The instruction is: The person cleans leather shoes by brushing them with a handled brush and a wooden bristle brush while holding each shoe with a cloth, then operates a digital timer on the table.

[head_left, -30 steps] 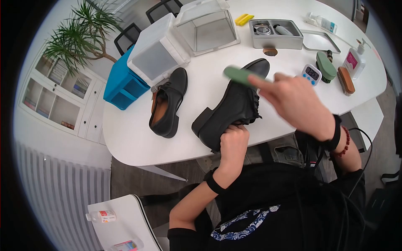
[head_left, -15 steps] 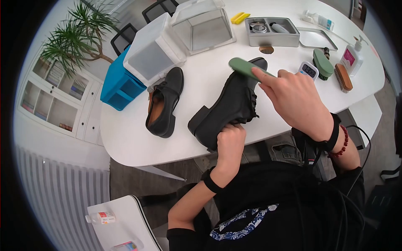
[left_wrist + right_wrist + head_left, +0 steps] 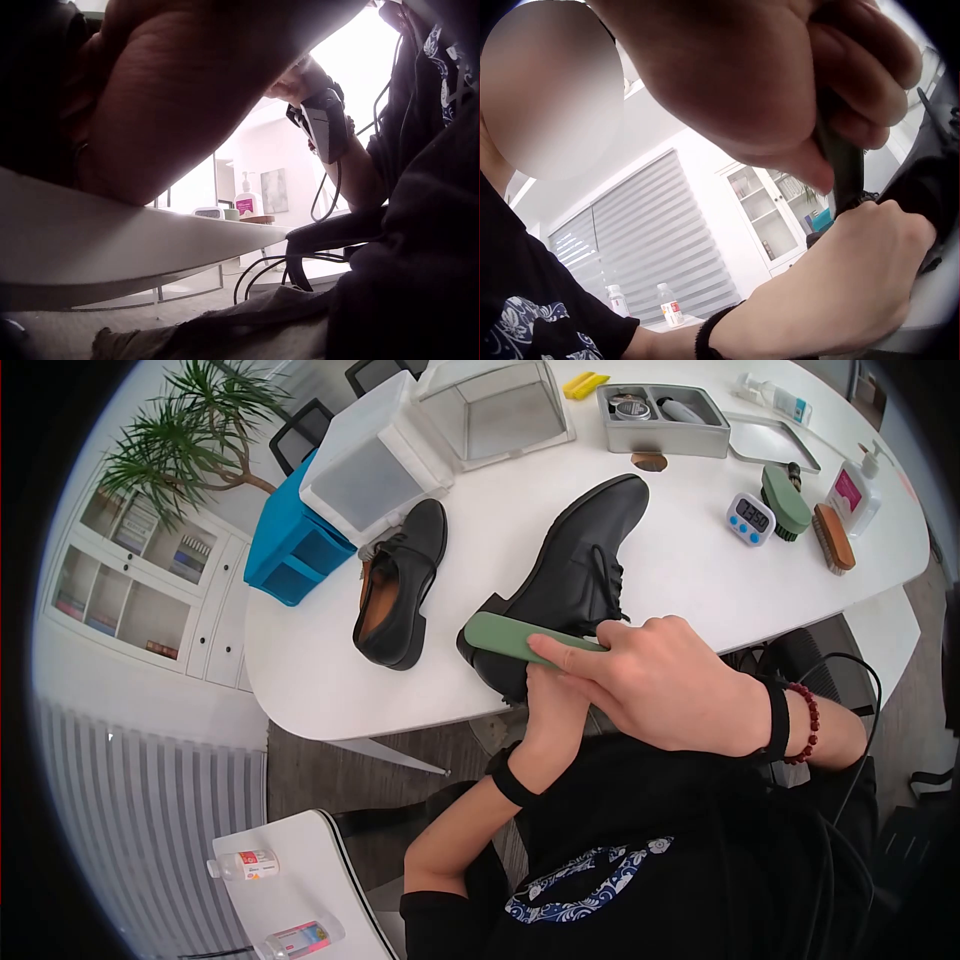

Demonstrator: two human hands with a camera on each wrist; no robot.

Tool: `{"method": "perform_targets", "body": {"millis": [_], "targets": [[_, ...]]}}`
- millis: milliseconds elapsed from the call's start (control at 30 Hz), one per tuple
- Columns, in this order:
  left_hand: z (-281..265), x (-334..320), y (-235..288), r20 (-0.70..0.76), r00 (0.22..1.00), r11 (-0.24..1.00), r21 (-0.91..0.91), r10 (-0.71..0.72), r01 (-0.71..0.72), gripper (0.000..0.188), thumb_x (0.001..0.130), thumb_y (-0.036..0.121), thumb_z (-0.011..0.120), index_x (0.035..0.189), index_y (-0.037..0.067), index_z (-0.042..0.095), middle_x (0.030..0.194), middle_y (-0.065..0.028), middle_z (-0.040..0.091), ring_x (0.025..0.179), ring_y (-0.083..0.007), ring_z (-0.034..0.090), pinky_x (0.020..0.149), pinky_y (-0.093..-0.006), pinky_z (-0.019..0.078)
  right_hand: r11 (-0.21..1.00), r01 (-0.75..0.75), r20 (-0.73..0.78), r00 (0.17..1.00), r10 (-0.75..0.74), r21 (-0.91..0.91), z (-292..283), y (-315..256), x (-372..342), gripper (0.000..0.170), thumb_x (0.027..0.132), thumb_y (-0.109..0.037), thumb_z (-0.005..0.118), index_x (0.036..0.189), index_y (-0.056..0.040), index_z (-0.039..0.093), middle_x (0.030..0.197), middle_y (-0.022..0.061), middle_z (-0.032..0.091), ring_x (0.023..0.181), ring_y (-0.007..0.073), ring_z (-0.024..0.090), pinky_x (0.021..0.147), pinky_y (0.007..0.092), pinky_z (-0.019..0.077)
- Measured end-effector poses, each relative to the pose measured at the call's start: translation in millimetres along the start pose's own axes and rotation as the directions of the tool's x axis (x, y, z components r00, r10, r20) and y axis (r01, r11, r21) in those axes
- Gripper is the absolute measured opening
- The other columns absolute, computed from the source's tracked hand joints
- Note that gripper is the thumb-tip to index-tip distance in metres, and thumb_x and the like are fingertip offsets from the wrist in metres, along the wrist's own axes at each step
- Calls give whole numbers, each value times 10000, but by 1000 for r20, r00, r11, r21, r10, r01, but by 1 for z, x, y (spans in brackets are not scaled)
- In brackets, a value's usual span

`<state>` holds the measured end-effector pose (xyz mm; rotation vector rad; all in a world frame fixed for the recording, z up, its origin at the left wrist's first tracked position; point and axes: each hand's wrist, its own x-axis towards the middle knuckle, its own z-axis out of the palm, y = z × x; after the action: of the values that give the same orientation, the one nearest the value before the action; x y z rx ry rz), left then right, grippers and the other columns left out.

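Observation:
A black lace-up shoe (image 3: 585, 540) lies tilted on its side on the white table, toe pointing away. My left hand (image 3: 556, 705) grips it at the opening, its fingers partly hidden inside the shoe and behind my right hand. In my right hand (image 3: 672, 688) is a green-backed brush (image 3: 505, 637), with the index finger laid along its back. The brush lies across the heel end of the shoe, just above my left hand; its bristles are hidden. The right wrist view shows the brush (image 3: 847, 169) between thumb and curled fingers. The matching shoe (image 3: 403, 590) stands to the left.
Behind the shoes stand clear plastic boxes (image 3: 365, 470) and a blue holder (image 3: 290, 550). A metal tin (image 3: 665, 435) holds polish. On the right are a timer (image 3: 750, 520), another green brush (image 3: 787, 500), a wooden brush (image 3: 833, 540) and a pump bottle (image 3: 855, 495).
My right hand has brought the brush from the toe end of the shoe back toward its heel, close over my left hand. The left hand still holds the shoe.

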<state>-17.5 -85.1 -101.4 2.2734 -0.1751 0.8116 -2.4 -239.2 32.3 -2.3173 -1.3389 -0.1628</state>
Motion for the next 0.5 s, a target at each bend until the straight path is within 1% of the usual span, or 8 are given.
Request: {"method": "perform_targets", "body": {"millis": [67,100,133,167,300,367,467,500], "targets": [[-1,0,-1,-35,999,998,-60,-23,20,83,821,134,677,757,116,626,633,-4,607,576,-205,657,482,-322,484,1000,7,-41,999,-8,-21,0,0,0,413,959,-200,632,1365,-124,629,650,119,575,502,304,556,485,401,412],[-6,4,2,217,975,866,477,50,-151,72,802,138,685,756,129,631,645,-7,610,580,-181,657,479,-293,483,995,-22,-50,999,17,-94,-6,2,0,399,924,-163,643,1317,-92,635,659,124,599,547,310,604,503,407,443],[-11,9,9,456,889,452,800,-31,-394,65,784,141,693,755,142,635,657,-10,612,583,-156,656,476,-263,481,985,-49,-62,997,39,-167,-12,3,1,385,890,-125,654,1269,-60,641,668,129,623,591,317,651,521,413,473],[-15,14,21,446,895,265,860,24,-436,89,760,134,669,698,184,629,645,48,578,603,-85,611,466,-219,441,985,-44,-59,998,34,-165,-17,7,2,385,890,-125,654,1269,-60,641,668,129,623,591,317,651,521,413,473],[-14,14,20,436,897,204,874,69,-440,119,772,133,663,682,185,605,648,39,579,599,-98,610,466,-222,432,955,-152,-107,986,129,-256,-29,16,4,293,927,-155,643,1208,-73,666,627,108,615,566,319,637,521,418,466],[-14,14,21,449,891,179,873,72,-454,126,776,131,660,680,185,599,655,38,582,597,-99,610,469,-223,431,968,-161,-144,980,134,-190,-23,15,2,363,932,-162,666,1292,-114,679,613,111,556,526,302,561,510,406,410],[-6,6,8,422,906,237,877,34,-417,121,785,126,656,688,179,607,658,31,590,598,-106,612,485,-226,433,995,-72,-97,993,65,-68,-3,9,4,375,942,-177,644,1306,-87,643,647,130,592,545,317,596,511,416,445],[4,-4,-12,251,955,666,687,158,-291,99,778,128,666,715,170,602,652,16,583,593,-113,621,483,-231,456,1000,-14,-63,998,15,21,1,6,5,378,942,-182,633,1301,-66,616,669,141,620,571,336,629,515,427,468]]}}
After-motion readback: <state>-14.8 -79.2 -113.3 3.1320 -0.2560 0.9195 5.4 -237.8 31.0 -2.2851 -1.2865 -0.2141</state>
